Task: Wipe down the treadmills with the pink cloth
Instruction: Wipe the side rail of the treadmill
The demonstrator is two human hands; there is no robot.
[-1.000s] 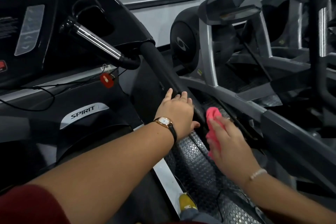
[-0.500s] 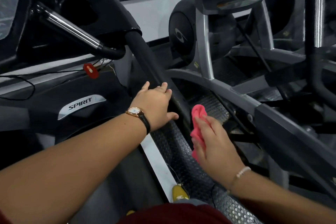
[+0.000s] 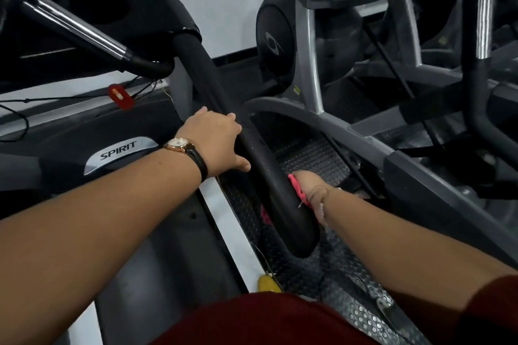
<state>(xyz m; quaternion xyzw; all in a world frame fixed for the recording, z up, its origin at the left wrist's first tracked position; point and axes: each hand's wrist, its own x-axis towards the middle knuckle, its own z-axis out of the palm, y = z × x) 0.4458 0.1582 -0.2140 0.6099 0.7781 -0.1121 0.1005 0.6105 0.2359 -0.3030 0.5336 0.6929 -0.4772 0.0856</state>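
I stand on a black Spirit treadmill (image 3: 123, 148). Its padded black right handrail (image 3: 252, 148) slopes down toward me. My left hand (image 3: 215, 143), with a wristwatch, rests over the rail's left side, fingers curled round it. Lower down, my right hand (image 3: 314, 193) holds the pink cloth (image 3: 298, 190) against the rail's right side and underside. A bit of pink cloth also shows under the rail on its left. The right hand's fingers are hidden behind the rail.
A chrome grip bar (image 3: 84, 28) and the console's underside sit upper left, with a red safety key (image 3: 120, 95) on a cord. Grey elliptical machines (image 3: 308, 64) crowd the right. Studded metal flooring (image 3: 308, 157) lies between the machines. A yellow shoe tip (image 3: 266, 283) shows below.
My right hand brought the cloth from the open air onto the lower handrail and wrapped it there. My left hand slid up and closed over the rail. The view tilted down.
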